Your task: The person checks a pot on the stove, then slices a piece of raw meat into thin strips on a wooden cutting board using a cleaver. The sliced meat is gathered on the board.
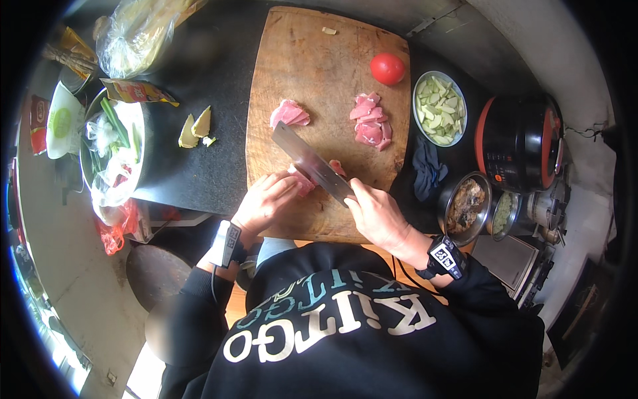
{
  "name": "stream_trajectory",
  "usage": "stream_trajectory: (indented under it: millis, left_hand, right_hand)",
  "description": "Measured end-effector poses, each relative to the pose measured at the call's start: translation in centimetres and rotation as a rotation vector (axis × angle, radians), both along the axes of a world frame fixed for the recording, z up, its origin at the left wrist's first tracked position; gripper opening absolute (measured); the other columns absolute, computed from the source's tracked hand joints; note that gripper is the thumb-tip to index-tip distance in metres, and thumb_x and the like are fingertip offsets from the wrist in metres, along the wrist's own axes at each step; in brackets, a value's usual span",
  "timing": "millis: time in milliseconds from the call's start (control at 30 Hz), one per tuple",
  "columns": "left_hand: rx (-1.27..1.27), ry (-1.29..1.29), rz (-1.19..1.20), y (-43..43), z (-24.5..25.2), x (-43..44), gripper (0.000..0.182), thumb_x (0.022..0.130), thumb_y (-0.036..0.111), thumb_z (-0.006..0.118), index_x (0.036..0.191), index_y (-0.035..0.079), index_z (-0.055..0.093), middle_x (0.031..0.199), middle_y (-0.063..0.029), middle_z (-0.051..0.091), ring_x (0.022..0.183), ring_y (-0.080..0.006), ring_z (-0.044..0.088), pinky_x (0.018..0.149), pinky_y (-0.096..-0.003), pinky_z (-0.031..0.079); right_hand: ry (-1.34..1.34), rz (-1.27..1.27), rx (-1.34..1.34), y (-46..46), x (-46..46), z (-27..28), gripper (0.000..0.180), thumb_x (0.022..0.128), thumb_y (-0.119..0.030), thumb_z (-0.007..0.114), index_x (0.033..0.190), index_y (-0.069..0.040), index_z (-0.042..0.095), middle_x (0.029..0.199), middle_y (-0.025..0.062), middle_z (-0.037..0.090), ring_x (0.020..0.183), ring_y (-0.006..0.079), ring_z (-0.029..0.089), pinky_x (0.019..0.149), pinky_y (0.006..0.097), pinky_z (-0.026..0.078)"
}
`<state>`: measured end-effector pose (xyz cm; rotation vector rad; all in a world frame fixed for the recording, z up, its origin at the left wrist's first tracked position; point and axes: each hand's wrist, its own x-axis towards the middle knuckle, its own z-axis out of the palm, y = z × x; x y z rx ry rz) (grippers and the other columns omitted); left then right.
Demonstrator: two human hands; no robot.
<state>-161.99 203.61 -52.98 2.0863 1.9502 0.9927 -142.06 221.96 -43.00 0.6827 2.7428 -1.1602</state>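
A wooden cutting board (319, 65) lies before me. My right hand (376, 212) grips a cleaver (311, 162) by its handle, the blade slanting up and left across the board. Beneath my left hand (269, 197) is a piece of raw meat (300, 180), pinned to the board by curled fingertips at the blade's left side. A bit of meat (337, 167) shows on the blade's right side. Near the blade's far end rests a small stack of sliced meat (290, 113). More meat slices (371, 121) form a pile at the right, below a red tomato (388, 69).
Right of the board stand a bowl of pale green slices (439, 108), a dark cloth (427, 168), a black and red electric cooker (518, 142) and a metal bowl of food (466, 205). At left are a basin of bagged vegetables (143, 144) and some yellowish pieces (202, 123).
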Motion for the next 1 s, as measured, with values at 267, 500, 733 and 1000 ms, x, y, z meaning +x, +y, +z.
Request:
stream_trajectory:
  millis: [267, 500, 733, 1000]
  left_hand:
    - [0.019, 0.004, -0.063, 0.9, 0.7, -0.9, 0.030, 0.076, 0.003, 0.073, 0.105, 0.000, 0.073, 0.113, -0.0132, 0.066, 0.109, -0.0316, 0.066, 0.088, -0.0380, 0.058]
    - [-0.041, -0.073, -0.017, 1.4, 0.7, -0.5, 0.031, 0.073, -0.002, 0.072, 0.104, 0.004, 0.074, 0.112, -0.0115, 0.067, 0.108, -0.0299, 0.066, 0.088, -0.0369, 0.058]
    - [-0.039, -0.151, 0.040, 1.3, 0.5, -0.3, 0.029, 0.076, 0.004, 0.067, 0.104, 0.008, 0.073, 0.114, -0.0084, 0.068, 0.106, -0.0277, 0.066, 0.086, -0.0354, 0.059]
    - [-0.043, -0.200, 0.045, 1.5, 0.7, -0.4, 0.032, 0.075, 0.004, 0.069, 0.106, 0.010, 0.074, 0.113, -0.0070, 0.068, 0.105, -0.0273, 0.066, 0.085, -0.0354, 0.059]
  right_hand:
    - [-0.022, 0.077, 0.072, -0.4, 0.4, 0.4, 0.019, 0.098, -0.008, 0.060, 0.113, 0.000, 0.052, 0.088, 0.0216, 0.065, 0.077, 0.0434, 0.068, 0.064, 0.0488, 0.056]
    - [-0.055, 0.091, 0.108, -0.9, 0.6, 0.2, 0.019, 0.098, -0.010, 0.061, 0.112, 0.000, 0.052, 0.089, 0.0205, 0.064, 0.077, 0.0427, 0.067, 0.063, 0.0482, 0.055]
    - [-0.206, 0.091, 0.116, -1.7, 0.0, -0.1, 0.020, 0.098, -0.008, 0.057, 0.114, 0.002, 0.050, 0.093, 0.0242, 0.064, 0.076, 0.0447, 0.067, 0.065, 0.0502, 0.056]
    - [-0.171, 0.115, 0.088, -2.1, -0.2, -0.5, 0.028, 0.091, 0.000, 0.054, 0.117, 0.001, 0.046, 0.092, 0.0268, 0.063, 0.074, 0.0460, 0.067, 0.065, 0.0516, 0.056]
